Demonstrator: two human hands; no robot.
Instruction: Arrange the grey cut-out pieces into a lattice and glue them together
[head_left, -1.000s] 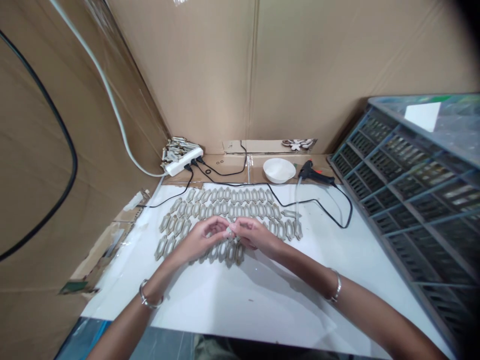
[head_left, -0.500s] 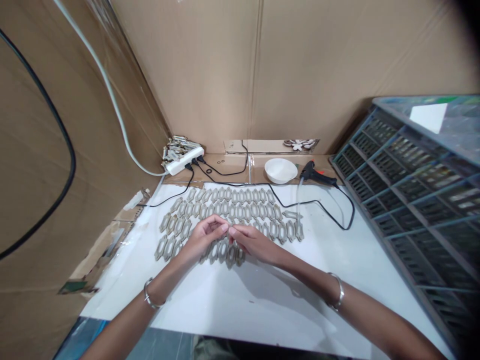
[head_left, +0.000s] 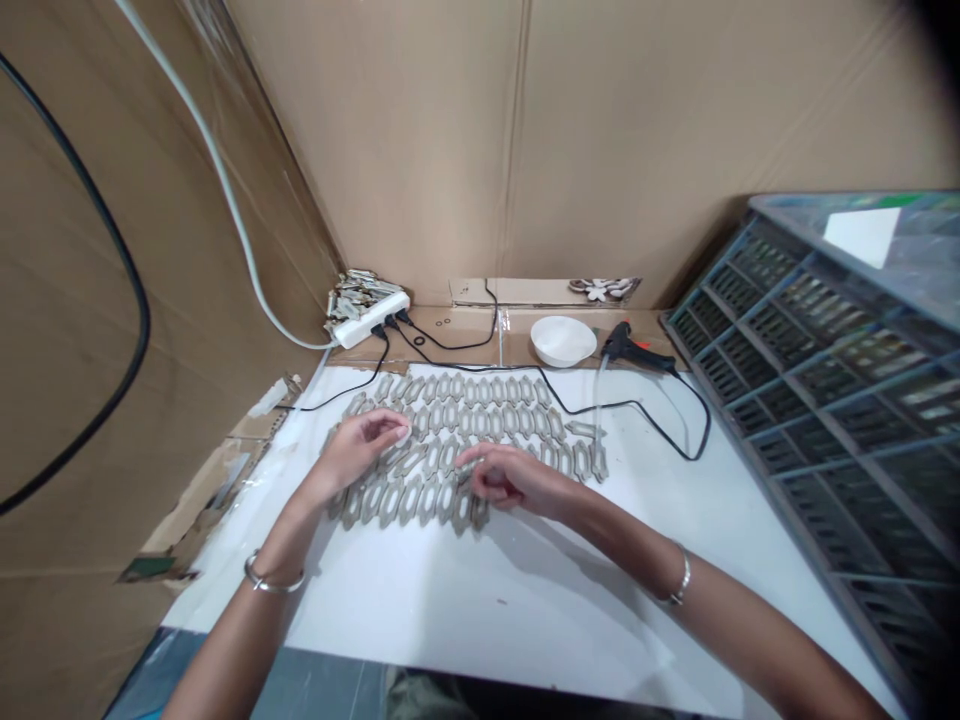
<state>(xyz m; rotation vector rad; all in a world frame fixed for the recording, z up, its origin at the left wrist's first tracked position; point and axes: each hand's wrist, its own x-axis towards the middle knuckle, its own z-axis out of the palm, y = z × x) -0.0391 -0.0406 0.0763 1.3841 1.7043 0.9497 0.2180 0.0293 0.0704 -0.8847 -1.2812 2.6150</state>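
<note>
My left hand [head_left: 360, 452] hovers over the left side of several rows of small grey-beige elongated frames [head_left: 437, 418] with pointed ends and hollow middles. Its thumb and fingertips are pinched together; a small pale bit shows at the tips, too small to name. My right hand [head_left: 519, 482] is over the middle of the lower rows. The index finger stretches out to the left and the other fingers curl loosely, with nothing seen in them. Beneath my hands, some frames are hidden. One slanted frame [head_left: 409, 460] lies between the two hands.
A white bowl [head_left: 562, 342] and a black glue gun [head_left: 637, 348] with its cord stand at the back of the white table [head_left: 450, 600]. A power strip [head_left: 371, 320] lies back left beside a pile of small pieces [head_left: 358, 290]. A large grey plastic crate [head_left: 810, 400] borders the right.
My hands were together fingertip to fingertip above the frames. Now they are apart: the left has moved left and slightly away from me, the right a little to the right, its index finger extended.
</note>
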